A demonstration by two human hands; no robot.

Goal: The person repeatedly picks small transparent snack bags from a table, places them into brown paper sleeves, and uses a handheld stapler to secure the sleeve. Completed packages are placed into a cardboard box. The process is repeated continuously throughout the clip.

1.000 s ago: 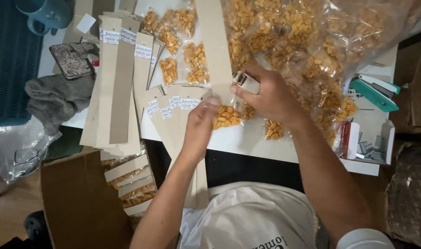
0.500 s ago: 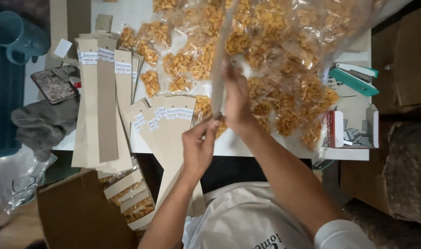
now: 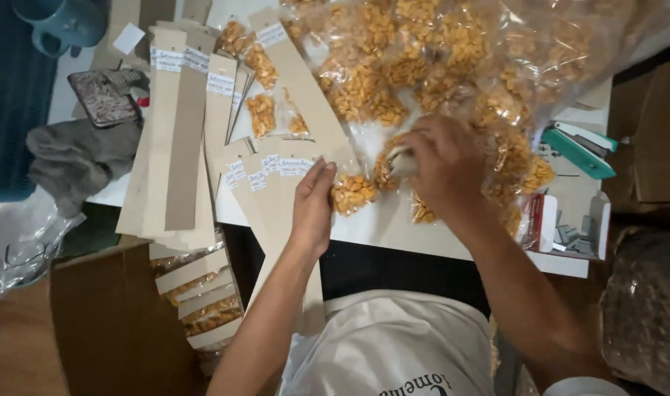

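While the left hand (image 3: 313, 209) lies flat with fingers stretched out, pressing a long brown cardboard strip (image 3: 280, 220) against the white table (image 3: 379, 227), the right hand (image 3: 441, 165) has its fingers curled round a small silvery tool (image 3: 401, 163) just beside a small clear packet of orange snacks (image 3: 352, 193), which lies on the table touching the left fingertips; behind sits a large bag of snacks (image 3: 452, 51), a teal stapler (image 3: 578, 149) to the right

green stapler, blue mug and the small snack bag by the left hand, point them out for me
green stapler (image 3: 578, 149), head view, on its top arm
blue mug (image 3: 64, 22), head view, on its side wall
small snack bag (image 3: 352, 193), head view, on its filled middle
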